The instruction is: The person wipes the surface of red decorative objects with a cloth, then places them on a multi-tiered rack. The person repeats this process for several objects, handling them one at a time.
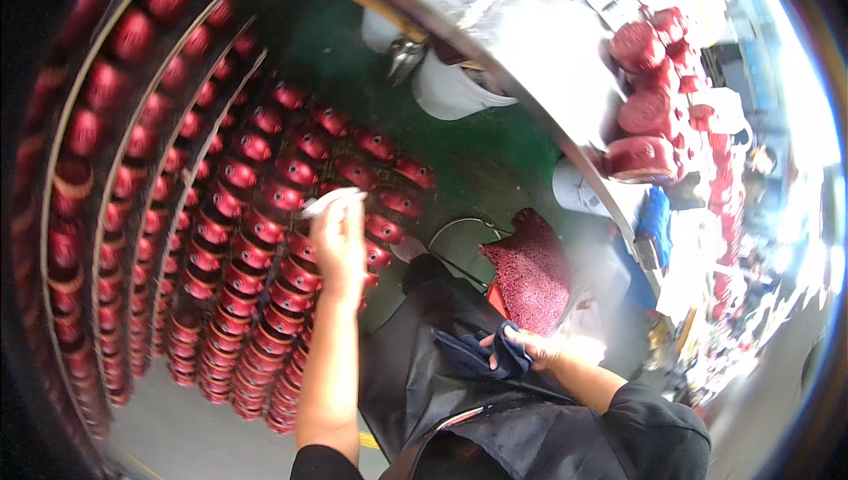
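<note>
My left hand (340,237) reaches out over rows of shiny red round parts (266,227), each with a small hole. Its fingers are closed on a small white strip-like piece (329,202), whose exact kind I cannot make out. Close to my black apron (397,365), my right hand (541,349) grips a dark blue cloth (477,352). The cloth is bunched and folded, with part of it sticking up between the fingers. Just beyond the right hand is a dark red, porous-looking piece (534,268).
Tall racks with curved-looking rails (146,109) carry more red parts on the left. A worktable edge (539,109) crosses the upper right, with stacked red pieces (643,113) and a blue roll (654,219). White buckets (450,91) stand beneath it on the green floor (442,149).
</note>
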The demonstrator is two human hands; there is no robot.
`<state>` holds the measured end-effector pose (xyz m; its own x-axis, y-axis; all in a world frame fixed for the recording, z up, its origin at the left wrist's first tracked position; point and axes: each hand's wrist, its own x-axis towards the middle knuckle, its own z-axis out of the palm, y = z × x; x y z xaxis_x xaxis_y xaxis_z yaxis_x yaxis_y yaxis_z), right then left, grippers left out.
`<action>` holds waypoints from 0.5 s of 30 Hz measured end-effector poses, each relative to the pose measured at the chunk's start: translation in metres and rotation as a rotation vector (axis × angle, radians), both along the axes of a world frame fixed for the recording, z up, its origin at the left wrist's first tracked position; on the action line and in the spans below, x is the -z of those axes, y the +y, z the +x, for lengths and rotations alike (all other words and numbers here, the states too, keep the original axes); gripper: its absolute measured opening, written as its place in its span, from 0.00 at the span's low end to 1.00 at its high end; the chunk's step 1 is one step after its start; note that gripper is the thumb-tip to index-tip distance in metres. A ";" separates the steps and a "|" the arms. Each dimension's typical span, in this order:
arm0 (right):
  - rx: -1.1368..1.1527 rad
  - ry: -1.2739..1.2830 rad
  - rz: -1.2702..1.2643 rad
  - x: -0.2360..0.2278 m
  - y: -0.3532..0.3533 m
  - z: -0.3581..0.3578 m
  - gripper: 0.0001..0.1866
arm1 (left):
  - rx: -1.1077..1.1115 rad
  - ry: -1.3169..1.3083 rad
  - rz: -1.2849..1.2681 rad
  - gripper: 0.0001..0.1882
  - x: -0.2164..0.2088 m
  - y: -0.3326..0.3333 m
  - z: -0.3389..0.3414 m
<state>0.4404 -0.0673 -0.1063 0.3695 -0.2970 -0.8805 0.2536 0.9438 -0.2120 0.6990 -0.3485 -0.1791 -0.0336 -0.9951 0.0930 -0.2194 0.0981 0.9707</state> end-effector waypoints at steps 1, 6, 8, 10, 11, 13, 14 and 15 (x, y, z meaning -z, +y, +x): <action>0.049 -0.016 -0.028 -0.007 0.000 -0.016 0.37 | 0.078 0.224 0.054 0.06 -0.032 -0.012 -0.054; 0.339 -0.049 -0.106 -0.025 0.004 -0.076 0.36 | 0.608 0.123 -0.381 0.08 -0.153 -0.042 -0.265; 0.454 -0.061 -0.120 -0.030 0.006 -0.095 0.34 | 0.810 0.160 -0.403 0.14 -0.180 -0.035 -0.328; 0.491 -0.047 -0.137 -0.035 0.010 -0.111 0.33 | 0.826 0.093 -0.572 0.16 -0.194 -0.026 -0.377; 0.519 -0.048 -0.145 -0.037 0.012 -0.118 0.33 | 0.868 0.031 -0.599 0.20 -0.197 -0.024 -0.393; 0.603 -0.063 -0.149 -0.038 0.016 -0.125 0.33 | 0.928 -0.094 -0.623 0.20 -0.200 -0.023 -0.414; 0.628 -0.062 -0.148 -0.038 0.017 -0.127 0.33 | 0.973 -0.180 -0.623 0.20 -0.201 -0.025 -0.421; 0.663 -0.070 -0.156 -0.039 0.019 -0.129 0.33 | 1.000 -0.185 -0.660 0.19 -0.202 -0.029 -0.426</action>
